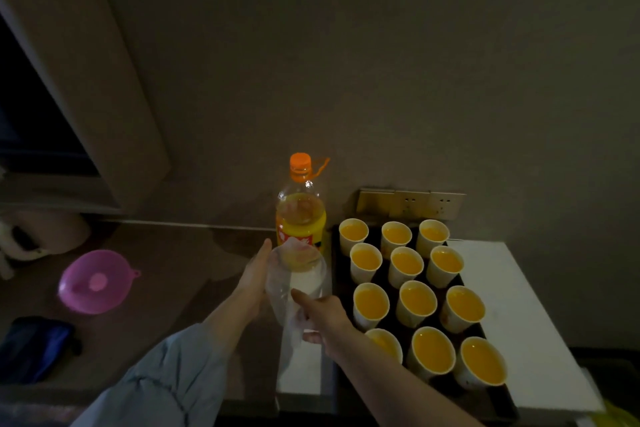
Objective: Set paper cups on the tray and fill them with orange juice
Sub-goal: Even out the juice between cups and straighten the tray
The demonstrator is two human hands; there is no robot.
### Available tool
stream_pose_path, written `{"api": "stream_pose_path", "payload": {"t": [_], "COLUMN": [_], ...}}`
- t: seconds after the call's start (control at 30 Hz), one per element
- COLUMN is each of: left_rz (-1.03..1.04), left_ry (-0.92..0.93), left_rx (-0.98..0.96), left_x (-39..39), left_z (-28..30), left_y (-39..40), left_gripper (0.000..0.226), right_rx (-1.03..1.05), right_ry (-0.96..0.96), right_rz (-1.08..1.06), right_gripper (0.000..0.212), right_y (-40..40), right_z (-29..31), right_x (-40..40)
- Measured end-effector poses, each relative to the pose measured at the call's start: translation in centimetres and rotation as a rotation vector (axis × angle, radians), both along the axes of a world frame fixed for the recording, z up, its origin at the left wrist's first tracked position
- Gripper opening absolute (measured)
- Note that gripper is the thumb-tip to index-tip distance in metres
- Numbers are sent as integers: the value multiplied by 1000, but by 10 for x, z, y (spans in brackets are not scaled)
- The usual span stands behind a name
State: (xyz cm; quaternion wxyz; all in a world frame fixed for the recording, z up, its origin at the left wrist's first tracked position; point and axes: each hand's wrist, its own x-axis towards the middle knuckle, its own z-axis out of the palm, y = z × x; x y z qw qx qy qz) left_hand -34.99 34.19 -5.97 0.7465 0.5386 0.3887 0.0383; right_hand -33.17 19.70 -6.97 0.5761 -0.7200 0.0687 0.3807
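A dark tray [335, 274] holds several white paper cups [417, 302] in rows, each filled with orange juice. Left of the tray stands an orange juice bottle [300, 215], its orange cap on and partly full. In front of the bottle I hold up a clear plastic sleeve [294, 291] with white paper cups inside. My left hand [254, 276] grips the sleeve's left side, its fingers behind the plastic. My right hand [322, 317] grips the sleeve lower down, thumb on the front.
A pink funnel-like bowl [95, 282] lies on the brown counter at the left, with a dark blue cloth [34, 347] nearer me and a white kettle [31, 236] behind. The tray rests on a white board [519, 305]. Wall sockets [412, 203] sit behind the cups.
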Motion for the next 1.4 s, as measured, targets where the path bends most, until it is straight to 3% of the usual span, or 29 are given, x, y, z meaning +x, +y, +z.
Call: {"api": "stream_pose_path", "payload": {"t": [0.13,0.3,0.43,0.53,0.67,0.8,0.93,1.17,1.4], "left_rz": [95,406,245,45,-235,-307,-214,-107,57], "left_ry": [24,-336,-661,-719,-559,-242,58,314,474], "left_rx": [68,653,839,838,759,664,654,475,257], "left_x": [-1,-14,-8,5,34,69,87,95,88], "left_z": [6,50,97,112,94,49,23,-7,-66], "left_y": [-4,-27,-67,-104,-142,-159,-159,-147,-124], "left_gripper": [52,20,18,13,17,20,34,21,44], "right_rx": [-81,-158,-92,-17,-31,-122,-203,-319,-432], "right_ry": [-77,-114,-191,-281,-445,-429,-349,-163,-66], "right_rz": [80,119,111,58,-21,-78,-93,19,142], "right_gripper": [56,42,27,15,14,10,13,17,25], "right_y": [-5,-28,-73,-117,-184,-246,-288,-299,-281], "right_z": [5,29,63,94,115,98,50,-13,-58], "right_x": [5,28,58,86,125,170,207,238,236]}}
